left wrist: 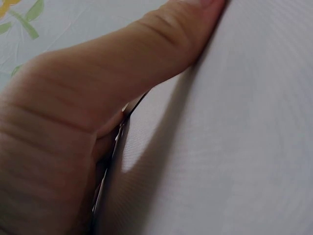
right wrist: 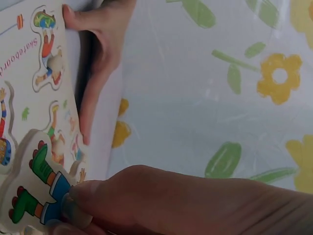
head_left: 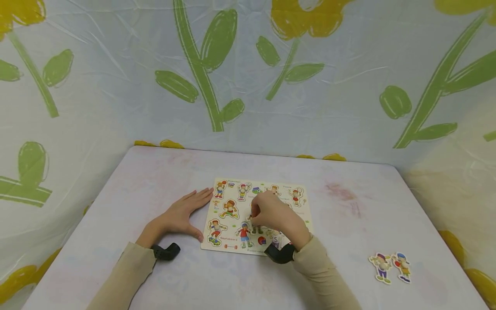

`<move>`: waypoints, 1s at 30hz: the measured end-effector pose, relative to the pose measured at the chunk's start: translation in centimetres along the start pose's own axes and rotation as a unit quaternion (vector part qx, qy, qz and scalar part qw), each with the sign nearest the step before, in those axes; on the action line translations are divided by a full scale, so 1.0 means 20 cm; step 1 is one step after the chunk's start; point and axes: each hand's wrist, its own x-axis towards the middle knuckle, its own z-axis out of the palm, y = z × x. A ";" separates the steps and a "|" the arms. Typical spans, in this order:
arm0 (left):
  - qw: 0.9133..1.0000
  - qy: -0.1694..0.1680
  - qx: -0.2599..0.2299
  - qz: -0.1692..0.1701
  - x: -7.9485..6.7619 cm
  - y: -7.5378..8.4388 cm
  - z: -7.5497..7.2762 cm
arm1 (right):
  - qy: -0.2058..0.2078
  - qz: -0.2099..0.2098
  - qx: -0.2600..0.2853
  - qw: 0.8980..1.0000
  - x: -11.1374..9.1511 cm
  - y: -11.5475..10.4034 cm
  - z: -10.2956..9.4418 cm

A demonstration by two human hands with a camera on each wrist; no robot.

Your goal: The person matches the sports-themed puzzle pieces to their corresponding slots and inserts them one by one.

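A flat puzzle board with cartoon sports figures lies on the table. My left hand rests at its left edge, fingers and thumb spread straight along the side. Over the middle of the board, my right hand pinches a puzzle piece by a small pale knob. That piece shows legs with green socks and blue shorts; its upper part is hidden by the fingers. In the right wrist view it is tilted close over the board. A skateboarder piece sits at the board's lower left corner.
Two loose figure pieces lie on the table at the right: one with purple trousers, one with a blue cap. Behind the table hangs a cloth with green leaves and yellow flowers.
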 end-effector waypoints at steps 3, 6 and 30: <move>1.000 0.001 0.001 0.002 0.00 0.00 0.00 | -0.006 -0.005 0.003 1.000 0.02 -0.01 0.04; 1.000 0.004 -0.001 0.004 0.00 0.00 0.00 | -0.017 -0.005 0.000 1.000 0.03 -0.02 0.08; 1.000 0.008 -0.012 0.007 0.00 0.02 -0.01 | -0.046 -0.029 -0.006 0.999 0.07 -0.02 0.24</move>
